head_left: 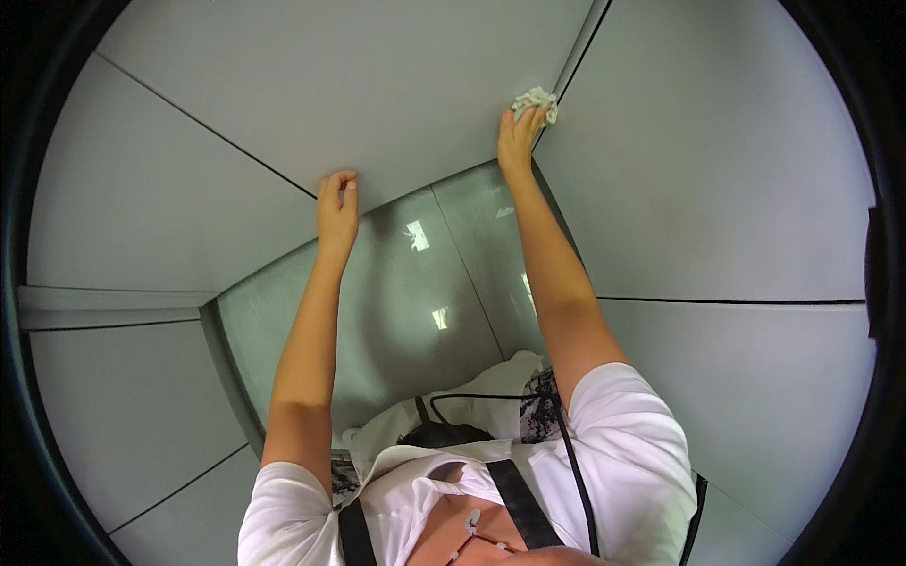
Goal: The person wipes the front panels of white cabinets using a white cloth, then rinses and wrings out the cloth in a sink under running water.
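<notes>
A small pale cream cloth (pixel 535 98), crumpled into loose, uneven folds, is bunched at the right-hand edge of the light grey wall panel (pixel 377 94), near that panel's lower right corner and just beside the dark seam there. Its lower side is partly hidden, while its upper folds stick out ruffled. The panel stands upright, smooth and plain, with a thin dark seam along its left edge.

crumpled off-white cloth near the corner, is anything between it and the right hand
Nothing visible does: the right hand is on the crumpled off-white cloth, beside the dark corner seam. The left hand is apart, farther left.
</notes>
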Available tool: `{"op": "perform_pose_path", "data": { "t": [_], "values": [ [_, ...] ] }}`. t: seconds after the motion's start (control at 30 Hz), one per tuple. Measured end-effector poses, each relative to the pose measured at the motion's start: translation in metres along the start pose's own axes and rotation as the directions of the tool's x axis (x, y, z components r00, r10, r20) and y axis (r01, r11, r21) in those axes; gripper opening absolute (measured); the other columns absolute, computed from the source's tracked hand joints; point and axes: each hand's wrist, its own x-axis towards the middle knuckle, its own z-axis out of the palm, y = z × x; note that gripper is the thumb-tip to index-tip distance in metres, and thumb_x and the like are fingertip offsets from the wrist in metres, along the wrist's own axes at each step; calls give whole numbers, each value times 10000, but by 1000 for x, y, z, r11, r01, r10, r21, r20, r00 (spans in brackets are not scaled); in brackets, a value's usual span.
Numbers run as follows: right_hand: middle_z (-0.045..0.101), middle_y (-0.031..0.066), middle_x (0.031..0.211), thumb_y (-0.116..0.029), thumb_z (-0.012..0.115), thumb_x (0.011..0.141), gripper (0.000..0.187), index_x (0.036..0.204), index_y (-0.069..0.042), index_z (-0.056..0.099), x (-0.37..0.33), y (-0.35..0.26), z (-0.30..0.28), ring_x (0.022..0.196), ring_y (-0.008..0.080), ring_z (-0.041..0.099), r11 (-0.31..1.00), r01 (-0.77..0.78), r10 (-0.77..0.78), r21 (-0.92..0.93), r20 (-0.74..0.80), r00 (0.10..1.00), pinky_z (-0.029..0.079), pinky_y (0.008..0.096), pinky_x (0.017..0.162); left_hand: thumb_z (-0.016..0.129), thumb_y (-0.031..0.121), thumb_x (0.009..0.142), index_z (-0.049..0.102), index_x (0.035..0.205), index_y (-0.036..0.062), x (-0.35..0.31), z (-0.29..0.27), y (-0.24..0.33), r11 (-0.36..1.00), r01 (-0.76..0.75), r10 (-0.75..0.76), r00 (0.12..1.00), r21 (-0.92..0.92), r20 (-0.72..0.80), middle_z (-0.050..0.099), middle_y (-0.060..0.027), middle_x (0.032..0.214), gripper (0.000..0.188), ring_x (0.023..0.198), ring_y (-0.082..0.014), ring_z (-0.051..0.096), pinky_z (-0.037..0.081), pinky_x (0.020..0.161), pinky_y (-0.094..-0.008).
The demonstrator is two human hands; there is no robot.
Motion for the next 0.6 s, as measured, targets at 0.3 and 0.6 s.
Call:
{"op": "perform_pose_path", "data": {
  "t": [0.3,0.6],
  "values": [
    [135,62,1438,-387,316,938,573,1398,-202,28,-59,93,34,1318,223,152,426,-489,519,761,237,821,136,370,1061,521,165,841,564,969,19,-82,2,-62,969,236,-243,961,70,134,556,-117,946,199,896,-236,525,414,763,-318],
    [191,104,1416,-171,332,916,553,1396,-145,58,-62,7,53,1262,253,278,368,-474,706,800,91,702,250,363,1026,519,156,850,577,957,21,-146,-18,-34,960,278,-277,943,22,185,555,-113,933,182,876,-225,531,411,743,-299]
  ]
}}
